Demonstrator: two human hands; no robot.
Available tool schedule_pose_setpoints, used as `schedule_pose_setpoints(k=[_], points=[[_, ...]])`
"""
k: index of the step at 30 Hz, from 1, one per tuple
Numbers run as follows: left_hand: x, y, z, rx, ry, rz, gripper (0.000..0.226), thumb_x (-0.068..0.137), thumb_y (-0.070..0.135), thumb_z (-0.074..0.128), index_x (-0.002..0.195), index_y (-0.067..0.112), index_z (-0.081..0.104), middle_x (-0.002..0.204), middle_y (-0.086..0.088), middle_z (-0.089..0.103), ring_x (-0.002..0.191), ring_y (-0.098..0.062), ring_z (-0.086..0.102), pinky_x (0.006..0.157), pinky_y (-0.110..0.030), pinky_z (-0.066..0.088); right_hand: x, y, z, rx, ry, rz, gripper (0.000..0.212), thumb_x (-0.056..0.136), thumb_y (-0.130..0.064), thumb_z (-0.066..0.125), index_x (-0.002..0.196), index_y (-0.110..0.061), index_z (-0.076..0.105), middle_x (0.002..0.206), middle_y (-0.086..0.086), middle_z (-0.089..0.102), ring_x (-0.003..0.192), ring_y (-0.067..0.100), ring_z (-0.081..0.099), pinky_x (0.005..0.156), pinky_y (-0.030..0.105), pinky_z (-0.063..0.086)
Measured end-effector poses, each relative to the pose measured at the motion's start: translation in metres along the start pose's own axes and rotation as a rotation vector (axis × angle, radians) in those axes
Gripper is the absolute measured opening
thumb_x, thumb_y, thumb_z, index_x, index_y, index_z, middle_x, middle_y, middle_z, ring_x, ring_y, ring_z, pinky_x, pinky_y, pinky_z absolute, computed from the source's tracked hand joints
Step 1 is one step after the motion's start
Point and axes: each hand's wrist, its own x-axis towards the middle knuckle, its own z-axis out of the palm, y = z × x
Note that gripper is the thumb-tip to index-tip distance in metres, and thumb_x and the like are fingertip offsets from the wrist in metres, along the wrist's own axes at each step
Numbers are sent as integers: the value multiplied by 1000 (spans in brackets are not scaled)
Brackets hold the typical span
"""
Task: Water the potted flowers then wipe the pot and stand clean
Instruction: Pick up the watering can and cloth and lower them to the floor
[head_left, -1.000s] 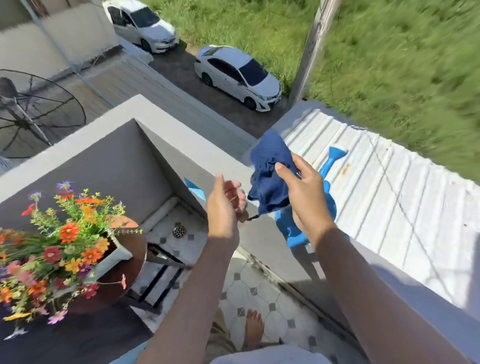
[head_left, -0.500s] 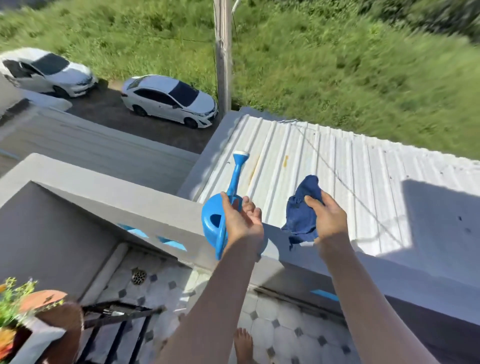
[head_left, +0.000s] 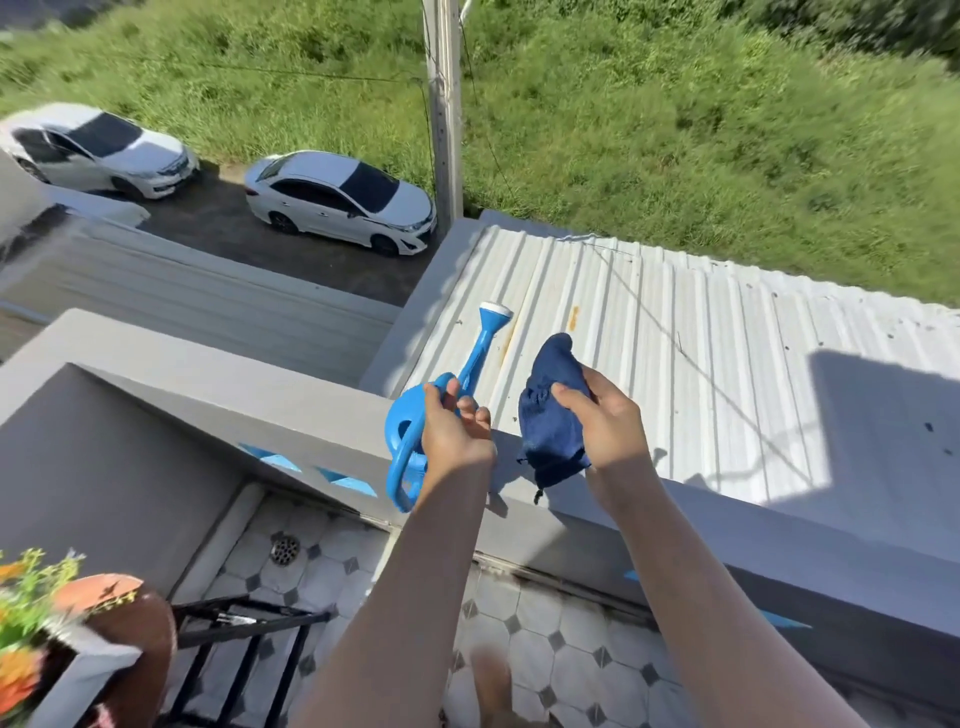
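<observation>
A blue plastic watering can (head_left: 410, 421) sits on top of the grey balcony wall (head_left: 234, 384), spout pointing away over the roof. My left hand (head_left: 454, 436) is closed around its top by the handle. To its right, my right hand (head_left: 602, 421) grips a bunched dark blue cloth (head_left: 545, 426) just above the wall. The brown pot (head_left: 140, 623) with orange and yellow flowers (head_left: 26, 597) is at the lower left edge, partly cut off. It stands on a black metal stand (head_left: 249, 623).
The tiled balcony floor (head_left: 545, 649) has a drain (head_left: 284, 549) in the corner, and my bare foot (head_left: 493, 686) is below. Beyond the wall lie a white corrugated roof (head_left: 675, 364), a pole (head_left: 444, 104), two parked cars and grass far below.
My view swung right, so the flowers slid to the lower left edge. My left hand reached the watering can and closed on it. My right hand kept the cloth, now right of the can.
</observation>
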Motion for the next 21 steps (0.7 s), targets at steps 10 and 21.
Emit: schedule_pose_setpoints(k=[10,21], points=[[-5,108,-72,202,101,127,21,94,35,59,78,23,56,59,9,52,39,-2,42,36,-15,28,-2,5,90,-87,-310,33,26,92,-12,66,117,-17,70,111,8,75,106,28,70,95,47,55],[31,240,-196,562,367,121,23,83,31,72,72,20,55,58,4,46,49,-8,40,44,-22,28,-9,91,242,-277,-538,184,27,86,-17,72,113,-14,71,109,9,75,104,29,70,96,53,54]])
